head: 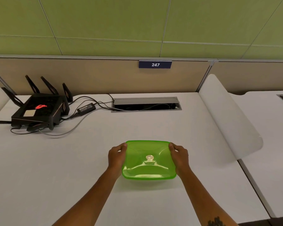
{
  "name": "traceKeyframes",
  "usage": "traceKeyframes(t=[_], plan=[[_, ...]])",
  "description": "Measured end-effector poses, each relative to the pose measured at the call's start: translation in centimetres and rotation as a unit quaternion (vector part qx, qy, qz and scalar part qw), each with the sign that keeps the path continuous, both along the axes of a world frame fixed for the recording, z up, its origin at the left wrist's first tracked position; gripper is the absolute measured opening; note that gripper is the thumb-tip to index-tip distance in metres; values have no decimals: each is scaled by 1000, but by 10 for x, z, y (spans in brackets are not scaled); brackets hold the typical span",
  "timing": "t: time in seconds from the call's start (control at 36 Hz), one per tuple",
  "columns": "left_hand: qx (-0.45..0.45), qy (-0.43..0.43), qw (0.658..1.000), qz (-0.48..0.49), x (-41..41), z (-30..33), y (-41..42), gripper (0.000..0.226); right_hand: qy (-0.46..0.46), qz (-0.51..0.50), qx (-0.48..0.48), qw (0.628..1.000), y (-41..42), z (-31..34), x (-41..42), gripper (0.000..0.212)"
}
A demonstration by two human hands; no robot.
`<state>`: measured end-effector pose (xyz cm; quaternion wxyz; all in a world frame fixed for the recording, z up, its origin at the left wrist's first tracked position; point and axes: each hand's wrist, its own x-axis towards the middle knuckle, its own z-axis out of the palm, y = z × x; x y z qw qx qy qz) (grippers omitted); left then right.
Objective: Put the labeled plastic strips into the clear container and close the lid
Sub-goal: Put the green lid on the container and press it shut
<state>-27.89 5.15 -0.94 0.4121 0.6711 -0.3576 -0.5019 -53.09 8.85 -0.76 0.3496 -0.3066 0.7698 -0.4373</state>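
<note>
White bench (72, 160) w/ green lid (149, 160) on clear container, both hands, left (117, 156) & right (180, 156), clamped on its sides; uneven pressing could leave one corner unsealed.

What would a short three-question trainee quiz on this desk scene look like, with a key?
1. True or false: the green lid sits on the container, with the left hand and right hand at its two sides.
2. What number does the blue sign on the partition show?
3. The black router stands: A) far left of the desk, B) on the lid, C) at the near right.

Key: 1 true; 2 is 247; 3 A.
</note>
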Motion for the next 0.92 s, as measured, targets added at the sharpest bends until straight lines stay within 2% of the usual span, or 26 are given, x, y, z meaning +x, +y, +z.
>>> traceKeyframes(t=[0.08,0.19,0.28,0.64,0.92], plan=[[-1,-37,999,-10,-1,1,-3,14,8,9,-7,1000,2,0,2,31],[-2,-110,994,-25,-3,1,-6,28,22,18,-11,1000,2,-1,4,34],[-1,-133,991,-27,-4,2,-6,31,41,26,-10,999,1,-2,5,35],[19,-209,977,-23,-9,5,-11,36,62,27,2,998,-2,-8,5,31],[35,-220,975,-7,-12,5,-12,34,32,10,5,999,-1,-4,7,30]])
